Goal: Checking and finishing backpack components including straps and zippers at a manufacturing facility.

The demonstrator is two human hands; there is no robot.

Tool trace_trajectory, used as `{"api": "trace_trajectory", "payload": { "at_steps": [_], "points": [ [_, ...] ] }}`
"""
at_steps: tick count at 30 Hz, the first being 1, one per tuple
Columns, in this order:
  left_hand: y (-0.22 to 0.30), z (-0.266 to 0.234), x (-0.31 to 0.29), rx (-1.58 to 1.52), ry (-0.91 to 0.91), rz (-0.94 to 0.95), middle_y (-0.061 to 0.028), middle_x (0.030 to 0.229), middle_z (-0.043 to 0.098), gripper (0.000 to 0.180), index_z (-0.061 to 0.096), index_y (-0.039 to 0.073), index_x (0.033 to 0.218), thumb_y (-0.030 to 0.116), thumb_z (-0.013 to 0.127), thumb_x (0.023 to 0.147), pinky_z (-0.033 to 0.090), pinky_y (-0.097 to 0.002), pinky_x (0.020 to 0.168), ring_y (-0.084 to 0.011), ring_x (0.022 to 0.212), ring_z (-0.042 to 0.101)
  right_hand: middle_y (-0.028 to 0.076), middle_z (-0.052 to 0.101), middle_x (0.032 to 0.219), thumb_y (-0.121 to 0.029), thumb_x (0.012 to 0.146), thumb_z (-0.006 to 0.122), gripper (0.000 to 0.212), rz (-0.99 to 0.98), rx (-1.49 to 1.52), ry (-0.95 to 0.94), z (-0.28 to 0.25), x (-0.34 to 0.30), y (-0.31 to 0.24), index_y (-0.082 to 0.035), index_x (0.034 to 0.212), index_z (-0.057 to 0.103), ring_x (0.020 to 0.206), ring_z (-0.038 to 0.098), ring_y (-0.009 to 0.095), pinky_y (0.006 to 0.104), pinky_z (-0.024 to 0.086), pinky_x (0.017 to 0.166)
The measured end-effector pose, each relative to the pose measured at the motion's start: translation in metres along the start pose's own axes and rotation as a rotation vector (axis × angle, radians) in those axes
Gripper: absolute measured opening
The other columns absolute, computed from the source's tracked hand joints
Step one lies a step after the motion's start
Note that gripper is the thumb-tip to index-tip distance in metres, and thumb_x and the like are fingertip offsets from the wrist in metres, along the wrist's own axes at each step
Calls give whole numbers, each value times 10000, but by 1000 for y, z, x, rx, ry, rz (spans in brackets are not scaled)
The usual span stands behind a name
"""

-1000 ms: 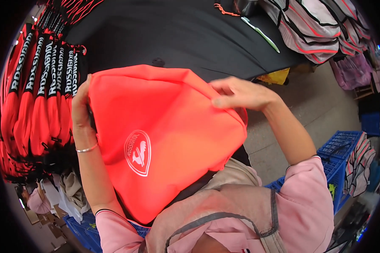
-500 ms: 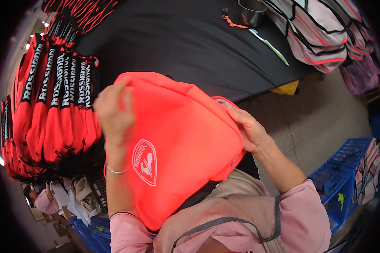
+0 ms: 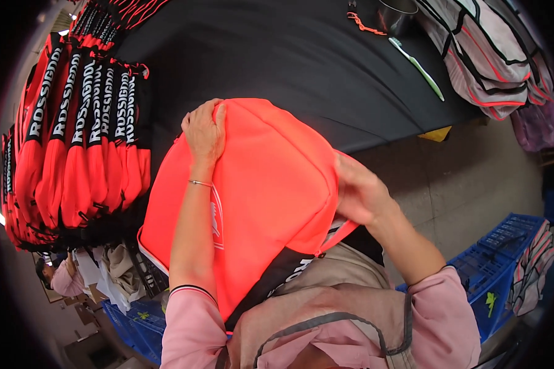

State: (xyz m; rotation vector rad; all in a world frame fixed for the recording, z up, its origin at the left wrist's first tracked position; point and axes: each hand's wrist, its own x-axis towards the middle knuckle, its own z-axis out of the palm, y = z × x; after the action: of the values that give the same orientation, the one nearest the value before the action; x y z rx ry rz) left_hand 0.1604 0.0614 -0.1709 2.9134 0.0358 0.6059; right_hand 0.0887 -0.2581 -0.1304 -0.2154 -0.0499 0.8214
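A bright orange-red fabric bag with a white emblem leans against my chest at the near edge of a black-covered table. My left hand lies flat across its top, fingers gripping the upper edge. My right hand grasps the bag's right side, fingers tucked under the fabric. A black strap hangs from the bag's lower edge.
A stack of matching orange and black bags stands along the table's left. Grey-pink striped bags pile at the far right, beside a green stick and dark cup. Blue crates sit on the floor. Another person is at lower left.
My left hand slid from the bag's left edge up onto its top. My right hand dropped from the top right corner to the right side. The bag turned more upright.
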Motion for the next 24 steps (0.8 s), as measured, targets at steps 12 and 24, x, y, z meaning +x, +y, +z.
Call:
{"api": "trace_trajectory", "payload": {
  "at_steps": [12, 24],
  "points": [
    [4, 0, -1, 11, 29, -17, -35, 1137, 674, 308, 666, 128, 1122, 372, 533, 991, 316, -456, 1099, -219, 1134, 577, 146, 528, 1406, -218, 996, 583, 556, -49, -26, 226, 1, -25, 13, 42, 1445, 383, 1294, 519, 227, 377, 412, 1101],
    [-4, 8, -5, -163, 58, -96, -27, 1141, 681, 291, 676, 141, 1123, 353, 518, 1002, 305, -460, 1108, -216, 1134, 590, 141, 538, 1397, -204, 999, 562, 480, -117, 271, -94, -1, 10, 38, 31, 1401, 444, 1290, 520, 244, 408, 402, 1110]
  ]
}}
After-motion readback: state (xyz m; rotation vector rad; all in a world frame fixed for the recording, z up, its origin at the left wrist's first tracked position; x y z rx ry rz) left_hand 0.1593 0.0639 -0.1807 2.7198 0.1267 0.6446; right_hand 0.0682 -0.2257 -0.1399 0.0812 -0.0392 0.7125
